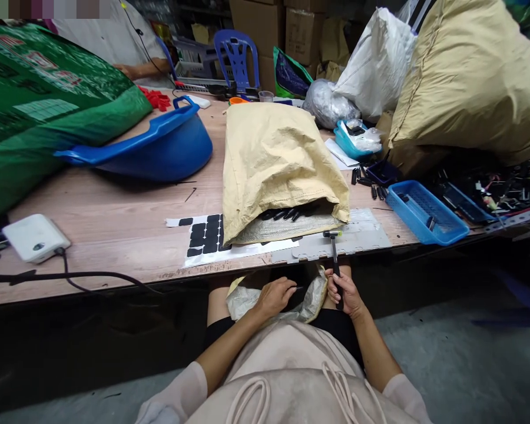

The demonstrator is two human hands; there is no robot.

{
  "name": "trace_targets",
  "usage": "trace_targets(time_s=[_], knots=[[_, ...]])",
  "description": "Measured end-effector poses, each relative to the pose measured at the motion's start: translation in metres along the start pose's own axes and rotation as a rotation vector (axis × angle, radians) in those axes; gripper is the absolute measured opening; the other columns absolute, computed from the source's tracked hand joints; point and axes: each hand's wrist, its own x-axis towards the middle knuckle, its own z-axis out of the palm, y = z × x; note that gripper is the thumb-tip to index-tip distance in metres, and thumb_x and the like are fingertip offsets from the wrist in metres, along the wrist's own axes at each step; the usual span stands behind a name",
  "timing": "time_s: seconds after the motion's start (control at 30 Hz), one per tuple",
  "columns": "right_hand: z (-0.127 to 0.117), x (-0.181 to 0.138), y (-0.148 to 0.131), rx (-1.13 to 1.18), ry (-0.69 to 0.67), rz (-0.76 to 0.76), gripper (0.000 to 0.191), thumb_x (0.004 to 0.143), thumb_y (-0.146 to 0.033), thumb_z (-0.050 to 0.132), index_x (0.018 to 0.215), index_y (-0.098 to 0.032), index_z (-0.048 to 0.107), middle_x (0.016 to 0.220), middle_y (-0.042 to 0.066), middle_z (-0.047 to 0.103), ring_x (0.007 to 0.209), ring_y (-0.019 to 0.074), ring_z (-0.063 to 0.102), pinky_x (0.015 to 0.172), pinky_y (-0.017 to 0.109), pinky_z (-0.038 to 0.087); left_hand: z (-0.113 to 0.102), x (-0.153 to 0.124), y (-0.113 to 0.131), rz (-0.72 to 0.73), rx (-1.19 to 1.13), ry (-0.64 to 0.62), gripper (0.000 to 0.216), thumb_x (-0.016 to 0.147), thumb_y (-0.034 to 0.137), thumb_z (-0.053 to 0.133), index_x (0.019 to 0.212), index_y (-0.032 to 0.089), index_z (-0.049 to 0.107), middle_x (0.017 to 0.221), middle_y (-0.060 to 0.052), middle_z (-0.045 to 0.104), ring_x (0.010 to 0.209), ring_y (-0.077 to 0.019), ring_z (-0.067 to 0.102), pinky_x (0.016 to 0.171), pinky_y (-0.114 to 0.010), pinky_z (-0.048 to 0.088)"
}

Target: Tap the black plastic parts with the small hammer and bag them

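My right hand (347, 293) is wrapped round the black handle of a small hammer (334, 247). The hammer's head points up over the table edge and has a yellow-green face on one side. My left hand (275, 297) is closed, with a small black part (297, 288) showing at its fingertips. It is over the mouth of an open sack (242, 303) with a whitish lining, held between my thighs. In front of me a yellow woven sack (278, 159) lies on the table, its mouth facing me. Several black cylindrical parts (291, 213) show inside it.
A blue basin (159, 147) and a white box with a cable (36, 237) stand on the left. A sheet of black stickers (205, 235) lies partly under the yellow sack. To the right are a blue basket (426, 212) and a large full sack (472, 82). Another person's arm (148, 69) shows behind.
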Motion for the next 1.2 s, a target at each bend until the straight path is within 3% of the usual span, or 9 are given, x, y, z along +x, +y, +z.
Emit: trace_targets(time_s=[0.13,0.27,0.37,0.47,0.6,0.7,0.93,1.2], knots=[[-0.002,0.000,0.002,-0.006,0.014,0.003,0.032,0.093,-0.042,0.075,0.111,-0.018,0.065,0.060,-0.009,0.050,0.036,0.0034,0.033,0.033,0.015,0.029,-0.006,0.005,0.003,-0.114,0.094,-0.108,0.034,0.099,0.027,0.057,0.128,0.025,0.074,0.122,-0.009,0.074,0.112,-0.0256,0.071,0.091,-0.033,0.053],[-0.003,0.001,0.004,0.000,0.017,0.002,0.033,0.092,-0.043,0.075,0.111,-0.018,0.065,0.060,-0.009,0.050,0.036,0.0033,0.033,0.033,0.015,0.030,-0.053,0.021,0.034,0.025,0.023,-0.069,0.027,0.096,0.038,0.062,0.114,0.027,0.079,0.103,-0.005,0.080,0.098,-0.0238,0.073,0.082,-0.030,0.052],[-0.002,0.002,0.006,0.008,0.016,0.001,0.033,0.092,-0.043,0.076,0.111,-0.018,0.065,0.060,-0.009,0.050,0.036,0.0034,0.033,0.033,0.015,0.030,-0.094,0.054,0.058,0.022,0.007,0.087,0.029,0.098,0.041,0.060,0.112,0.026,0.080,0.094,-0.005,0.080,0.091,-0.0229,0.073,0.080,-0.030,0.052],[0.000,0.003,0.006,0.011,0.026,-0.009,0.034,0.090,-0.044,0.077,0.109,-0.018,0.064,0.059,-0.009,0.050,0.035,0.0033,0.033,0.033,0.015,0.029,-0.119,0.100,0.071,-0.007,0.065,0.311,0.036,0.097,0.034,0.061,0.129,0.024,0.073,0.108,-0.008,0.079,0.104,-0.0272,0.072,0.087,-0.034,0.053],[0.006,0.002,0.005,0.008,0.030,-0.008,0.038,0.088,-0.047,0.079,0.108,-0.019,0.064,0.058,-0.009,0.050,0.035,0.0030,0.032,0.033,0.015,0.028,-0.129,0.151,0.076,-0.053,0.151,0.340,0.044,0.095,0.029,0.062,0.138,0.024,0.066,0.119,-0.012,0.077,0.113,-0.0322,0.070,0.092,-0.039,0.054],[0.010,0.000,0.003,0.020,0.026,0.001,0.040,0.087,-0.047,0.080,0.109,-0.018,0.065,0.058,-0.009,0.050,0.035,0.0032,0.032,0.033,0.015,0.028,-0.128,0.168,0.074,-0.119,0.197,0.335,0.039,0.093,0.028,0.062,0.132,0.023,0.069,0.115,-0.014,0.078,0.109,-0.0327,0.072,0.091,-0.040,0.054],[0.011,0.001,0.002,0.047,0.004,0.001,0.038,0.087,-0.046,0.080,0.108,-0.018,0.066,0.058,-0.009,0.050,0.035,0.0028,0.031,0.033,0.014,0.028,-0.123,0.155,0.065,-0.138,0.153,0.308,0.037,0.093,0.030,0.061,0.128,0.027,0.072,0.105,-0.009,0.080,0.105,-0.0306,0.072,0.088,-0.037,0.052],[0.007,0.001,0.003,0.041,-0.003,0.000,0.034,0.090,-0.042,0.078,0.110,-0.017,0.065,0.059,-0.008,0.051,0.036,0.0040,0.033,0.033,0.015,0.029,-0.120,0.099,0.027,-0.114,-0.055,0.236,0.026,0.085,0.033,0.070,0.109,0.027,0.079,0.076,0.002,0.072,0.077,-0.0201,0.067,0.065,-0.027,0.041]])
